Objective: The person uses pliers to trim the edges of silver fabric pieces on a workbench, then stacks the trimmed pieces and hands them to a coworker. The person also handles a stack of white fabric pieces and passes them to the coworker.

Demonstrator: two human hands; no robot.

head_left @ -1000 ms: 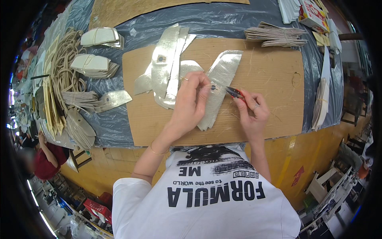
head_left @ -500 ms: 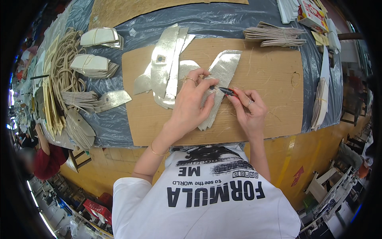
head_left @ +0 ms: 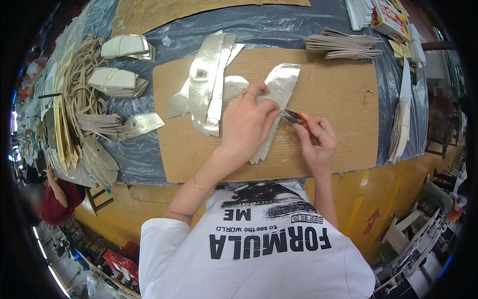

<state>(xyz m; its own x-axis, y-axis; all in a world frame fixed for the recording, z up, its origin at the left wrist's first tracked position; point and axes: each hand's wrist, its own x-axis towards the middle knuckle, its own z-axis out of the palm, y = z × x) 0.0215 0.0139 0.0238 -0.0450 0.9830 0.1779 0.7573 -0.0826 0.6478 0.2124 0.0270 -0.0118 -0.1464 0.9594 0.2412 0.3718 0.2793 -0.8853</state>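
Note:
My right hand (head_left: 318, 142) grips a pair of small thread snips (head_left: 296, 117) with red handles and dark blades. The snips' tip points left and meets the fingertips of my left hand (head_left: 246, 122). That left hand lies over a stack of silvery cut pieces (head_left: 283, 85), its thumb and forefinger closed at the stack's right edge. What the pinch holds is too small to make out. Under my hands lies a brown cardboard sheet (head_left: 343, 109). Left of my left hand, more silvery pieces (head_left: 206, 74) overlap, the top one with a small dark-centred patch.
Bundled beige pieces (head_left: 343, 45) lie at the back right, near a printed box (head_left: 391, 20). Tied bundles (head_left: 117, 79) and beige cords (head_left: 82, 74) fill the left side. A rubber band (head_left: 369, 99) and loose threads lie on the cardboard. A co-worker's arm (head_left: 59, 192) shows far left.
My left hand has shifted right, covering the dark spot on the stack that showed before. The snips in my right hand have moved slightly right, their tip still at my left fingers.

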